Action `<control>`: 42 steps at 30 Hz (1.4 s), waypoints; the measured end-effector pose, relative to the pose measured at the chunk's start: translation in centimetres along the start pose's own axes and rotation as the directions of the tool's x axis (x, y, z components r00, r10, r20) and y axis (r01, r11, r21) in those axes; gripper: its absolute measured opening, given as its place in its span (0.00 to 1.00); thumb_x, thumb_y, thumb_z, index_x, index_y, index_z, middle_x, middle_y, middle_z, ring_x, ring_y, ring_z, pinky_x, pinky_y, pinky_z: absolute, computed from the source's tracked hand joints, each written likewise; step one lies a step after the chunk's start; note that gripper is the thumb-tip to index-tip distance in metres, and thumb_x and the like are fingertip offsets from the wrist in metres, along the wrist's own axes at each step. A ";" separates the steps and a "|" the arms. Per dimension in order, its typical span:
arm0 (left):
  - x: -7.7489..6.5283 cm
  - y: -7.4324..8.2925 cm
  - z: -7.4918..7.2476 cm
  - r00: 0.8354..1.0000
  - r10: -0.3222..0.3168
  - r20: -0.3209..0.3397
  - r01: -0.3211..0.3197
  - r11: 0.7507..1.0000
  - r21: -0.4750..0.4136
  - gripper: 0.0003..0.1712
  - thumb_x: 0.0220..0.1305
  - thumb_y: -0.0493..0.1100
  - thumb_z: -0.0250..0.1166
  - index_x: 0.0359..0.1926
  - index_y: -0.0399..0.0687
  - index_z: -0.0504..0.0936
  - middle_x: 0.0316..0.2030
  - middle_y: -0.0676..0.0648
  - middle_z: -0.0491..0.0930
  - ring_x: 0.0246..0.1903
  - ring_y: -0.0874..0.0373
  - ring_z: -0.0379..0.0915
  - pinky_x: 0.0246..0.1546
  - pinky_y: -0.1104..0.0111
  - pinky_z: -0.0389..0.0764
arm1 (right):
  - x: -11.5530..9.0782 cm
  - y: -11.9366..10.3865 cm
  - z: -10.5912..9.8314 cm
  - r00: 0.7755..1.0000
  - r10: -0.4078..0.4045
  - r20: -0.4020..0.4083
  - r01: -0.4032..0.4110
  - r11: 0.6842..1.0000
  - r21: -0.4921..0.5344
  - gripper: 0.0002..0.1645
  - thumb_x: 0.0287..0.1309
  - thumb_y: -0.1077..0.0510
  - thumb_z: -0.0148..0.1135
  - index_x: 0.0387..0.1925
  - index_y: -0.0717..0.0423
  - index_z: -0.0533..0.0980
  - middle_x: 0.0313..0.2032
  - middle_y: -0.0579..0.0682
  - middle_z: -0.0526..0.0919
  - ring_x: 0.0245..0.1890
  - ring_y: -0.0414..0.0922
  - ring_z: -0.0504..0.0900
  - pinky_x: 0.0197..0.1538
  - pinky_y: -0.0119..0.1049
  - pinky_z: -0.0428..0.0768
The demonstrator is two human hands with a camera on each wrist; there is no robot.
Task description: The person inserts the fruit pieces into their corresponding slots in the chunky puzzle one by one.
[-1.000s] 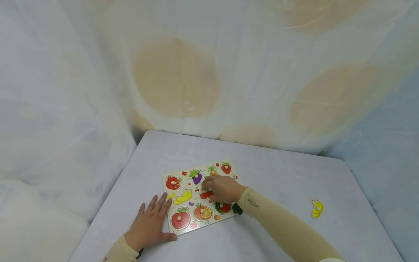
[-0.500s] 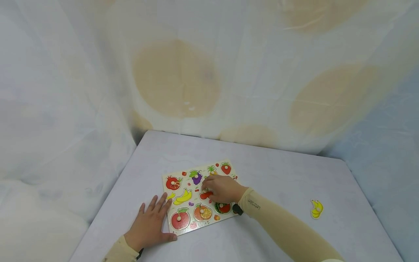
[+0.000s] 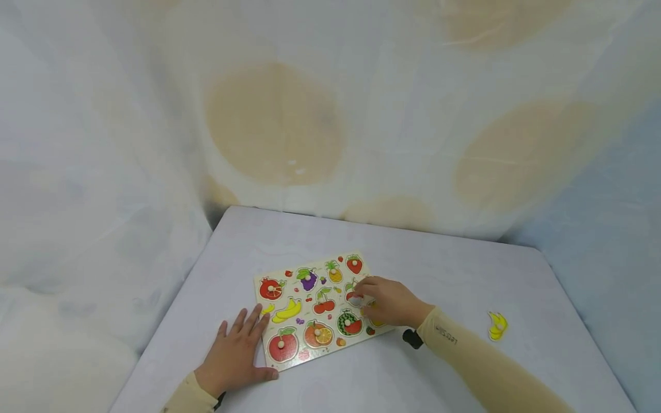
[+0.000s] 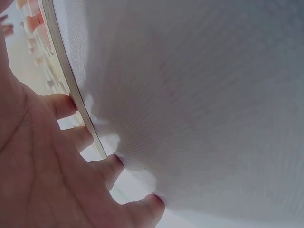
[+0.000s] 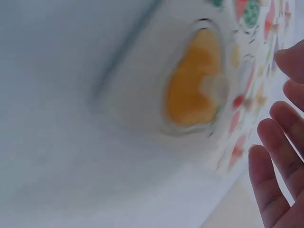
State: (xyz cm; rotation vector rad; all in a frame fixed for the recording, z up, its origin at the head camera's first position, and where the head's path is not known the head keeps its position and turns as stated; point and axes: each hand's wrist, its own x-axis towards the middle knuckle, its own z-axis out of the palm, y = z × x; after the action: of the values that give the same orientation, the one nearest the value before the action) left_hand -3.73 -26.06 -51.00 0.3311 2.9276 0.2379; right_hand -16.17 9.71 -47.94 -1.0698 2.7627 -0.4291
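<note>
A wooden knob puzzle board (image 3: 330, 343) with fruit pictures lies tilted on the table. My left hand (image 3: 232, 353) rests spread at its left edge, two fingertips against the board's edge (image 4: 71, 83) in the left wrist view. Over the board's right part is my right hand (image 3: 392, 301), close by a red fruit piece (image 3: 351, 297) that it partly covers. The right wrist view shows that hand's fingers (image 5: 268, 135) extended, nothing between them. Below them is a yellow-orange knobbed piece (image 5: 190, 88). The cherries (image 3: 324, 307) show uncovered in the middle, right of the bananas (image 3: 288, 310).
A loose banana piece (image 3: 498, 326) with a knob lies on the white table (image 3: 439, 258), well right of the board. Apple (image 3: 282, 345), orange (image 3: 317, 334) and watermelon (image 3: 349, 323) pieces line the near row. Pale cloth walls (image 3: 279, 123) stand behind and beside the table.
My right hand has left the cherries and moved right to the red fruit piece, uncovering the cherries, watermelon and pineapple. The left hand stays at the board's edge.
</note>
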 end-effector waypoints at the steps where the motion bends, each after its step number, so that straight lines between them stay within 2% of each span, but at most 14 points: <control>1: 0.0 0.0 0.0 1.000 0.001 0.001 -0.001 1.000 0.001 0.69 0.37 0.81 0.70 0.74 0.46 0.64 0.76 0.41 0.53 0.72 0.34 0.48 0.61 0.28 0.51 | -0.8 0.3 -0.2 1.000 0.012 -0.010 -0.012 1.000 0.008 0.20 0.59 0.52 0.69 0.54 0.45 0.81 0.56 0.42 0.78 0.57 0.43 0.77 0.56 0.43 0.79; 4: 0.0 0.0 -0.1 1.000 0.006 -0.006 -0.006 1.000 0.001 0.69 0.37 0.80 0.70 0.74 0.46 0.64 0.75 0.40 0.54 0.72 0.34 0.48 0.61 0.28 0.51 | -3.2 1.7 -0.4 0.998 0.049 -0.041 -0.049 0.999 -0.003 0.19 0.58 0.52 0.70 0.52 0.45 0.82 0.56 0.41 0.78 0.57 0.43 0.77 0.56 0.43 0.79; 7: 0.0 0.0 -0.2 1.000 0.006 -0.007 -0.006 1.000 -0.005 0.68 0.37 0.80 0.71 0.74 0.46 0.64 0.75 0.40 0.54 0.72 0.33 0.48 0.61 0.27 0.51 | -5.5 3.2 -0.6 0.991 0.118 -0.068 -0.120 0.992 -0.027 0.20 0.55 0.52 0.73 0.51 0.43 0.82 0.56 0.40 0.78 0.58 0.43 0.77 0.57 0.43 0.79; 12: 0.0 0.0 -0.1 1.000 0.005 -0.003 -0.005 1.000 -0.004 0.69 0.36 0.80 0.70 0.74 0.46 0.64 0.76 0.40 0.53 0.72 0.33 0.47 0.61 0.27 0.50 | -9.3 5.5 -1.5 0.972 0.213 -0.098 -0.219 0.975 -0.048 0.21 0.52 0.54 0.75 0.50 0.46 0.82 0.57 0.43 0.79 0.58 0.47 0.77 0.56 0.49 0.79; 18: -0.1 -0.2 0.1 1.000 0.006 -0.009 -0.006 1.000 0.001 0.69 0.36 0.81 0.70 0.74 0.46 0.64 0.75 0.40 0.54 0.72 0.34 0.47 0.61 0.27 0.50 | -13.4 8.6 -2.3 0.954 0.259 -0.152 -0.270 0.961 -0.058 0.23 0.52 0.55 0.75 0.51 0.51 0.82 0.57 0.51 0.79 0.57 0.54 0.78 0.54 0.55 0.79; 25: -0.1 -0.2 0.2 1.000 0.008 -0.007 -0.008 1.000 0.004 0.69 0.36 0.81 0.70 0.74 0.46 0.64 0.75 0.40 0.54 0.72 0.34 0.47 0.61 0.27 0.50 | -17.5 11.9 -3.1 0.919 0.366 -0.144 -0.377 0.925 -0.052 0.28 0.48 0.53 0.78 0.52 0.54 0.80 0.57 0.56 0.78 0.55 0.59 0.78 0.50 0.58 0.79; 33: -0.1 -0.3 0.1 1.000 0.017 -0.019 -0.017 1.000 0.017 0.69 0.37 0.81 0.69 0.74 0.46 0.64 0.75 0.40 0.54 0.72 0.34 0.48 0.61 0.28 0.52 | -19.9 14.3 -3.4 0.869 0.486 -0.087 -0.491 0.870 -0.040 0.36 0.43 0.48 0.80 0.53 0.59 0.79 0.56 0.65 0.76 0.54 0.65 0.76 0.49 0.63 0.77; 40: -0.1 -0.2 0.2 1.000 0.021 -0.021 -0.021 1.000 0.015 0.68 0.37 0.81 0.69 0.74 0.46 0.64 0.75 0.40 0.54 0.72 0.34 0.48 0.61 0.28 0.52 | -20.4 14.9 -3.4 0.805 0.593 0.025 -0.593 0.805 -0.002 0.36 0.40 0.53 0.78 0.54 0.62 0.78 0.56 0.68 0.75 0.53 0.66 0.76 0.51 0.65 0.75; 42: 0.0 -0.2 0.2 1.000 0.020 -0.022 -0.020 1.000 0.016 0.68 0.37 0.81 0.69 0.74 0.46 0.64 0.75 0.40 0.54 0.72 0.34 0.48 0.61 0.28 0.52 | -20.4 15.1 -3.4 0.805 0.592 0.037 -0.593 0.805 0.004 0.36 0.40 0.54 0.77 0.54 0.62 0.78 0.55 0.69 0.75 0.52 0.66 0.76 0.50 0.65 0.75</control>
State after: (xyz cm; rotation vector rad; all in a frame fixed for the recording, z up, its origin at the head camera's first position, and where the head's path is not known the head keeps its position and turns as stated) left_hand -3.68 -26.25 -51.24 0.3627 2.9505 0.2226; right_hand -11.56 34.88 -48.78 -0.1551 2.8517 -0.3299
